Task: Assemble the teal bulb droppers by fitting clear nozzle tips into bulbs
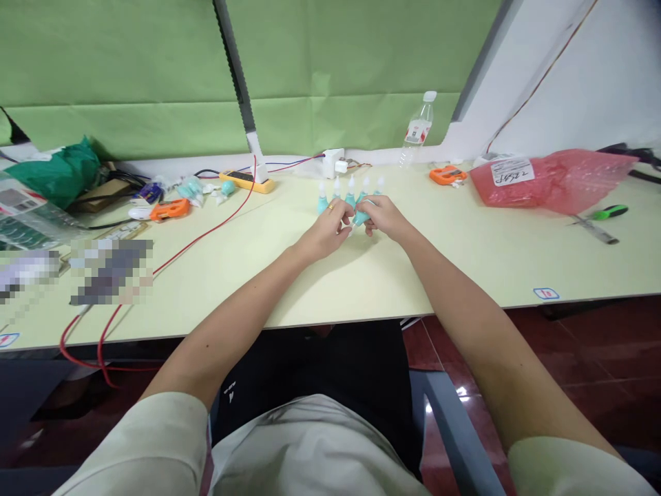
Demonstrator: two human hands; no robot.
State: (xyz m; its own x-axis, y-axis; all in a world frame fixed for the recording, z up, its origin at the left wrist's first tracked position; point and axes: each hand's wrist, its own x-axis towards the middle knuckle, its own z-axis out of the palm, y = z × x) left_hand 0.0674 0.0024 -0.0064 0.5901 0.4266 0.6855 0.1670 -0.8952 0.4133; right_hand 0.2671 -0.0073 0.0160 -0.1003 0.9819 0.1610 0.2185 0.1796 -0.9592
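Both my hands meet over the middle of the pale table (341,275). My right hand (379,215) is closed around a small teal bottle (361,218), which is tilted with its clear tip pointing down and left. The fingers of my left hand (333,227) are pinched at that tip; a ring shows on one finger. Just behind my hands, several teal bottles with white pointed tips (323,198) stand upright in a row, their lower parts partly hidden by my fingers.
A water bottle (417,131) and a white plug (333,164) stand at the back. On the right lie orange clippers (447,176), a pink bag (558,182) and a screwdriver (610,213). A yellow multimeter (248,182), red cable (206,234) and green bag (65,172) are left.
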